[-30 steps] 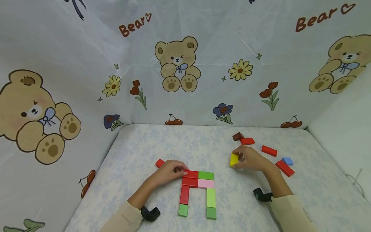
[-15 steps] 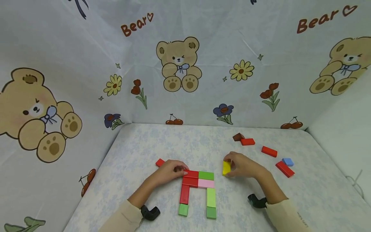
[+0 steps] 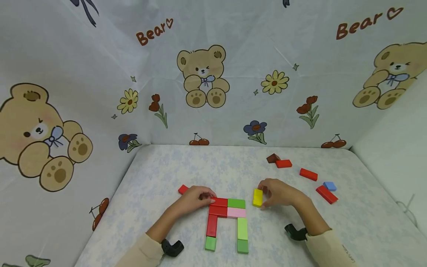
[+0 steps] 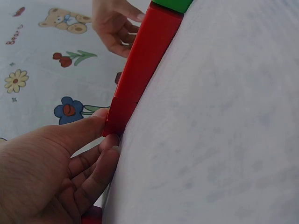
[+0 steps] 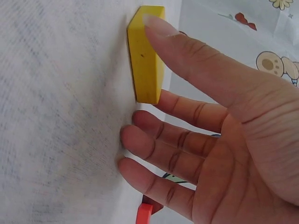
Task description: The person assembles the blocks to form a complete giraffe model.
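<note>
In the head view, my left hand (image 3: 193, 199) pinches the far left corner of a flat layout of blocks, thumb and forefinger at the end of a red block (image 3: 220, 202). That red block lies beside a green block (image 3: 236, 203), with another red block (image 3: 218, 211) and a pink block (image 3: 236, 212) in front. To the right, my right hand (image 3: 280, 192) holds a yellow block (image 3: 258, 197) by its two ends, close to the table and apart from the layout. In the right wrist view the thumb covers one end of the yellow block (image 5: 145, 60).
Two legs extend toward me: a red block (image 3: 211, 225) with a green block (image 3: 210, 243), and a light green block (image 3: 242, 228) with another green block (image 3: 242, 246). A loose red block (image 3: 183, 189) lies behind my left hand. Red, blue (image 3: 329, 186) and brown (image 3: 272, 158) blocks lie at back right.
My right hand has brought the yellow block left and toward me, nearer the layout, and the block has turned slightly. My left hand stays at the red block.
</note>
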Demonstrator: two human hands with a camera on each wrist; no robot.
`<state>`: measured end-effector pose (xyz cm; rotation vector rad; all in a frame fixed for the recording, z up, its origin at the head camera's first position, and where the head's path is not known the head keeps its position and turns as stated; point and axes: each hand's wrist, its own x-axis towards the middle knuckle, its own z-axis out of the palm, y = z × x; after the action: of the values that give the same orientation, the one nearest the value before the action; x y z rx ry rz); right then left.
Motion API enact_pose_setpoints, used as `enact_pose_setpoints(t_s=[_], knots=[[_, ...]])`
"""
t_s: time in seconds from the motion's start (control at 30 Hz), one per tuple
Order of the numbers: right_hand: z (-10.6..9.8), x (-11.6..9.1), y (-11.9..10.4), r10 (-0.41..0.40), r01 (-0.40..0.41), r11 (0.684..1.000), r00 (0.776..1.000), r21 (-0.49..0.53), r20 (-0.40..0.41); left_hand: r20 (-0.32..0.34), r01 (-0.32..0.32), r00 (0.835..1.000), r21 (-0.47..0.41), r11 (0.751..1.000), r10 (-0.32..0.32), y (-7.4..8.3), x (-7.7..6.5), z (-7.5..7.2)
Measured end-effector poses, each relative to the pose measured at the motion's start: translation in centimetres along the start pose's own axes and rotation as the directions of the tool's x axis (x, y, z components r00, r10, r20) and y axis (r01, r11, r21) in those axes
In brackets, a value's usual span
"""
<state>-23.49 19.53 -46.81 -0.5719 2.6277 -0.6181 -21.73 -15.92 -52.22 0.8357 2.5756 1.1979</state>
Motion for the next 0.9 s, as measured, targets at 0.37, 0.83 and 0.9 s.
enact_pose_setpoints(t_s=[0.37,0.83,0.9], knots=[[0.2,-0.2,-0.9,-0.022,0.023,0.998,1.0,-0.052,0.014,0.001,0.021,1.0,0.004,1.0,-0.021,0.3,0.0,0.1],[0.6,-0.2,-2.3,-0.012,0.014,0.998,0.999,-0.054,0.035,0.013,0.008,1.0,-0.013,1.0,-0.008,0.2,-0.1,0.1],[0.6,-0.1,-2.5,-0.007,0.009,0.998,0.999,-0.058,0.033,0.013,0.002,1.0,-0.014,1.0,-0.002,0.1,0.0,0.0]])
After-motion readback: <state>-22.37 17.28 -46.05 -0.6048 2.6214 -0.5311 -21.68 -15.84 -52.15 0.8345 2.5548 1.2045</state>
